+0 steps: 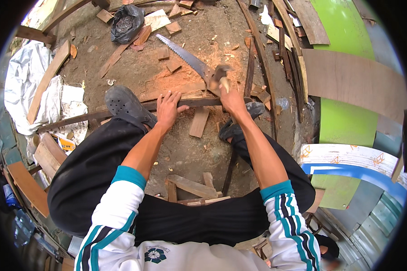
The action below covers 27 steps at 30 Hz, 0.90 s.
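A long dark wooden strip (199, 102) lies crosswise on the ground in front of me. My left hand (168, 109) rests on it, fingers stretched over the far edge and thumb out to the side. My right hand (233, 101) is closed round the pale handle of a hammer (223, 72), above the strip's right part. Just beyond, partly behind the hammer, a hand saw (185, 57) lies with its toothed blade pointing far left. Short wood offcuts (199, 122) lie beside the strip. My dark clogs (125, 105) are at the strip, one near each hand.
Orange sawdust (167, 79) covers the ground around the saw. A black plastic bag of small dark pieces (127, 25) stands at the far left. Long timber strips (263, 58) and green panels (348, 119) lie to the right; white sacking (27, 86) lies left. Wood scraps (192, 186) sit between my legs.
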Each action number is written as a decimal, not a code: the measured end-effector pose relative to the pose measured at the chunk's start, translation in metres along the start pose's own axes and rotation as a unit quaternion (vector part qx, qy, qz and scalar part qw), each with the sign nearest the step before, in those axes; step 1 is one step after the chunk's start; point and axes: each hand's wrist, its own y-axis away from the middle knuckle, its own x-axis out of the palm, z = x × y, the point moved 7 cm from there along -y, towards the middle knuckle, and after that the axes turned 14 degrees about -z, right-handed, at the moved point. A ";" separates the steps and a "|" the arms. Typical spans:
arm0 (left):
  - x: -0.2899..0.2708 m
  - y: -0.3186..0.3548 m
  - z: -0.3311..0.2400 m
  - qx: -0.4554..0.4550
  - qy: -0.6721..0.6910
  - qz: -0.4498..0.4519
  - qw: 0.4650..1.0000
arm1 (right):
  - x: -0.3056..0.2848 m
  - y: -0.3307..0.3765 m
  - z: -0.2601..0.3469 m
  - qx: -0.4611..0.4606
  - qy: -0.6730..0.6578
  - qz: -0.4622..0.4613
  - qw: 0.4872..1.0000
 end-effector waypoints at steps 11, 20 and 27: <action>0.005 -0.004 -0.005 -0.008 -0.003 0.026 1.000 | 0.025 -0.024 -0.004 -0.036 0.097 0.088 0.991; -0.005 0.004 0.009 -0.010 0.000 -0.005 1.000 | 0.007 -0.013 0.004 0.080 0.004 0.053 0.995; -0.002 -0.004 0.000 -0.004 0.007 -0.004 1.000 | 0.039 -0.012 -0.046 0.203 -0.068 0.160 0.964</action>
